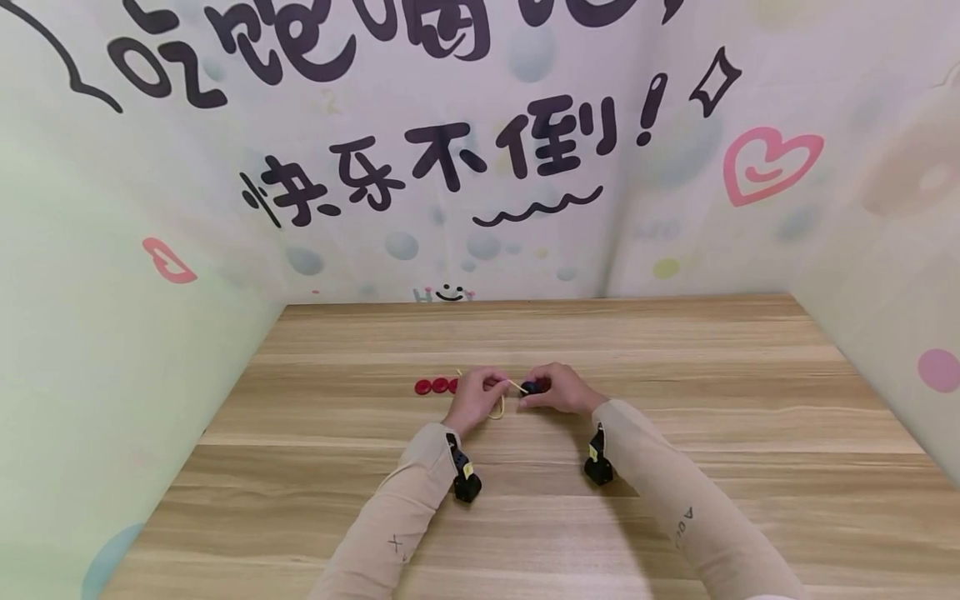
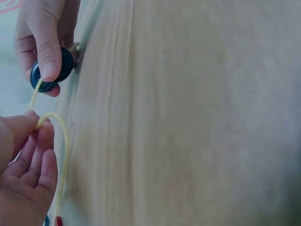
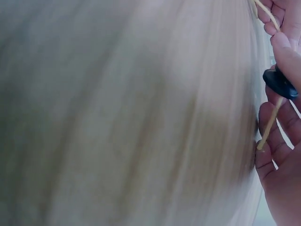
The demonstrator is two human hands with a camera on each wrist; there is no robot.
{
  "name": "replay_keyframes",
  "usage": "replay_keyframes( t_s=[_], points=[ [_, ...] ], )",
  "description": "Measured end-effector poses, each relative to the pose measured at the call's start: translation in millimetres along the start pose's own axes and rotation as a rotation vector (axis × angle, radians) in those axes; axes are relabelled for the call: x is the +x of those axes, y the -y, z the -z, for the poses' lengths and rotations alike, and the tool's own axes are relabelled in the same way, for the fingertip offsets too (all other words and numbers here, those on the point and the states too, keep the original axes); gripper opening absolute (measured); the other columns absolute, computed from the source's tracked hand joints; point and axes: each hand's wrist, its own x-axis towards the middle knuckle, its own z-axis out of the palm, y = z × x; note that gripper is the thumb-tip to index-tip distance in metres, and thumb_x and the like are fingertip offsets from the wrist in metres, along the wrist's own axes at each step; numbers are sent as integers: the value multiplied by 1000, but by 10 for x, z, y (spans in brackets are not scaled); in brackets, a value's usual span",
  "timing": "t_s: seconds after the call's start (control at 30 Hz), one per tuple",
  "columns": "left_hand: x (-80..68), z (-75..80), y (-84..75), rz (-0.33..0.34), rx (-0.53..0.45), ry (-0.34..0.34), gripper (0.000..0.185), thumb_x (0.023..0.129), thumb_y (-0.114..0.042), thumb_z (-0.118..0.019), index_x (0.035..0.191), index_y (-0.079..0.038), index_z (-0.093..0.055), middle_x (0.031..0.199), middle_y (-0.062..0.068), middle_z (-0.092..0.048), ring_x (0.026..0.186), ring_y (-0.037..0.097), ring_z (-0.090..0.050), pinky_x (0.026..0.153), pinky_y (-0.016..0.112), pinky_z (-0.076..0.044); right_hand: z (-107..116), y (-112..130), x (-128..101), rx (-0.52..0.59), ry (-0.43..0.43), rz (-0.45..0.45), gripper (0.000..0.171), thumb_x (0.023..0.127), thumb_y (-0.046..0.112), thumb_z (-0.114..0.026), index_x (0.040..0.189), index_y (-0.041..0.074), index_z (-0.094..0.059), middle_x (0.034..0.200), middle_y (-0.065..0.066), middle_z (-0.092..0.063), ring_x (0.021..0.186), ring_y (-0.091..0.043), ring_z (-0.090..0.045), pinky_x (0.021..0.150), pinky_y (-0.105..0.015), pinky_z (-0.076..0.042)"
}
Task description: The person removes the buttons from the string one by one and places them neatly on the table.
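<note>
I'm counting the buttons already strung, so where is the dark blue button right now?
The dark blue button is pinched in the right hand above mid-table, on the yellow cord that the left hand holds; red buttons lie left of it.

On the backdrop wall (image 1: pixel 480 167) beyond both hands: black handwritten Chinese "快乐不倒!" (image 1: pixel 450 162). Above it, larger characters, cut off, unreadable. On the sleeves (image 1: pixel 675 500): small dark marks, too small to read.
</note>
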Motion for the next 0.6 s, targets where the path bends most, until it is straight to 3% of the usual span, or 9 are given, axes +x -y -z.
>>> replay_keyframes(
  t_s=[0.2, 0.6],
  points=[
    [-5, -10, -2, -5, 3, -1, 10, 84, -10, -60, 85, -2, -66, 77, 6, -63, 67, 10, -55, 60, 20, -45, 15, 21, -20, -14, 50, -28, 22, 70, 23, -75, 82, 10, -63, 78, 3, -58, 70, -10, -46, 63, -24, -39],
    [-13, 18, 2, 18, -11, -5, 10, 84, -9, -60, 86, -1, -66, 76, 5, -62, 68, 10, -54, 61, 21, -45, 59, 61, -34, -32, 135, 12, 19, 72, 10, -72, 88, 6, -61, 80, 1, -57, 74, -11, -48, 68, -26, -40]
  ],
)
